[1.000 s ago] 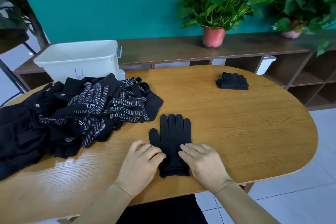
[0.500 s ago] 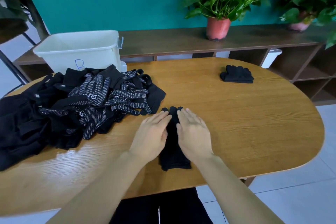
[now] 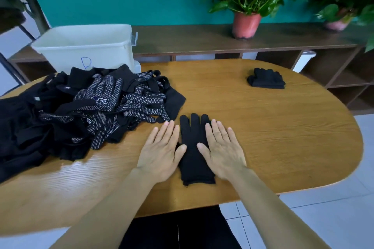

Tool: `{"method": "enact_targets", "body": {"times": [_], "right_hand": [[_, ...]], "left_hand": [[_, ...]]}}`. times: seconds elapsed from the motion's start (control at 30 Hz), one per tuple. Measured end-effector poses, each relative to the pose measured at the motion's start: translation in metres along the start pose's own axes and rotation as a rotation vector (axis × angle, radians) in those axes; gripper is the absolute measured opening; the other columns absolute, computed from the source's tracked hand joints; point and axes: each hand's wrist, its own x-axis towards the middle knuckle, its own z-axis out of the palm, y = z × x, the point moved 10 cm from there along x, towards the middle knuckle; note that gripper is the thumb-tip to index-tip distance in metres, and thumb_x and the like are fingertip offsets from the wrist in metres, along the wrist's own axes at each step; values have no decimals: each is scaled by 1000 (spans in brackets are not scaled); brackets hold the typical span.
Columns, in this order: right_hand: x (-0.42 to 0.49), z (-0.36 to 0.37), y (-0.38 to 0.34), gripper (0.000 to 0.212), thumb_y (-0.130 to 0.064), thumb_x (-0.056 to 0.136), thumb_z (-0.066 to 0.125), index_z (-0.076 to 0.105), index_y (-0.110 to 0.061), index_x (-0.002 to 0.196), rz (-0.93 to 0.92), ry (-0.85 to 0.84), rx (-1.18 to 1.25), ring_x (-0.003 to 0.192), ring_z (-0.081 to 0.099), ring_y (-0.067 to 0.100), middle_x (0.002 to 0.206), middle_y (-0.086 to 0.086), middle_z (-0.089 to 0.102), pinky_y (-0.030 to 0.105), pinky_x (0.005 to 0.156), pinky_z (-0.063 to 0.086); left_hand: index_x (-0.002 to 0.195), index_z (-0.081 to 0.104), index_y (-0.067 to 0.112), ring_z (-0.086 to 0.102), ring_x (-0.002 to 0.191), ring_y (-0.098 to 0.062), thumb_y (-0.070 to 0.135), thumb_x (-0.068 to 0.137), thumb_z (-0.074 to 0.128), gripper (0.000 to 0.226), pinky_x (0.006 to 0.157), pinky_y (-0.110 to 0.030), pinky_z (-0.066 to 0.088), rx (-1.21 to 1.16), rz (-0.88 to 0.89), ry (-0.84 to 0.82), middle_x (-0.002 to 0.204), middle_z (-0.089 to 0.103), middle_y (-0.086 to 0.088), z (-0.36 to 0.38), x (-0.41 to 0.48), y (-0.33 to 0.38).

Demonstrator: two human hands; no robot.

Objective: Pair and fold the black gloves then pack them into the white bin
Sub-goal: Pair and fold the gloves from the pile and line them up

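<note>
A plain black glove pair (image 3: 193, 147) lies flat on the wooden table (image 3: 273, 127), fingers pointing away from me. My left hand (image 3: 160, 149) lies flat with straight fingers along the pair's left edge. My right hand (image 3: 222, 147) lies flat along its right edge. A heap of black gloves (image 3: 85, 111), several with white dots, fills the table's left side. A folded black pair (image 3: 266, 79) sits at the far right. The white bin (image 3: 87, 46) stands behind the heap.
A dark wooden shelf unit (image 3: 222, 40) runs behind the table with two potted plants (image 3: 245, 24) on it. The table's rounded right edge drops to a tiled floor (image 3: 334, 208). Bare wood shows between the flat pair and the folded pair.
My hands slid from the cuff up over the gloves, then spread apart to the pair's two sides, leaving its middle uncovered. The camera tilted slightly.
</note>
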Motion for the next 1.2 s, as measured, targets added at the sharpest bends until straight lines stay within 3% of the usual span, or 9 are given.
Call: {"method": "enact_targets", "body": {"times": [0.13,0.23,0.4,0.53,0.6,0.7,0.77,1.1,1.2], "right_hand": [[-18,-9,20,90,-62,70,-33,-24,-16,146,35,26,35,146,-25,16,160,3,-23,39,119,-16],[-39,-17,-10,83,-61,80,-25,-21,-17,150,-87,74,104,145,-27,14,157,0,-27,37,120,-16],[-60,2,-33,74,-58,91,-9,-14,-19,154,-244,-30,75,145,-27,7,161,-4,-22,36,120,-16],[-60,2,3,92,-65,76,-32,-16,-19,153,-175,-30,-11,145,-26,9,160,-5,-21,40,121,-13],[-63,-4,15,98,-65,76,-34,-6,-15,155,-141,28,2,148,-18,12,161,-2,-11,41,122,-10],[-76,-28,7,82,-59,100,-3,35,-6,149,-199,293,-3,149,19,21,156,7,34,43,118,11],[-84,-33,-2,67,-52,104,20,49,-5,142,-270,394,10,143,35,23,146,10,50,44,115,20],[-81,-30,-20,70,-62,88,49,60,-9,132,-405,446,101,130,53,19,134,6,61,37,113,36],[-77,-31,-17,59,-50,81,61,66,-13,126,-375,483,230,122,59,15,127,1,66,32,106,41]], "left_hand": [[152,-14,15,-23,147,-14,57,87,-26,78,120,-36,-15,-52,-15,109,162,-16,-1,-19,-23,-6],[156,-3,14,-19,149,-9,53,100,-7,69,120,-36,-12,-125,123,136,163,-12,1,-25,-40,23],[151,35,10,26,147,-17,48,107,12,62,116,-43,12,35,259,100,157,35,-4,1,-62,38],[147,43,11,33,144,-15,48,106,13,63,117,-44,11,67,283,134,153,42,-2,-4,-70,19],[144,47,13,35,143,-13,54,104,21,63,118,-41,10,23,301,173,151,44,-1,-17,-72,19],[132,62,17,51,131,-11,61,93,39,64,113,-37,23,-94,360,270,138,58,2,-38,-73,36],[121,69,22,60,118,-9,61,89,45,56,105,-33,29,-134,399,309,125,68,8,-44,-71,47],[78,73,20,68,79,-8,29,78,62,14,90,-33,38,-239,412,526,86,74,11,-59,-68,56],[86,69,21,68,93,-4,34,79,65,15,101,-35,36,-337,368,510,97,74,12,-55,-73,50]]}}
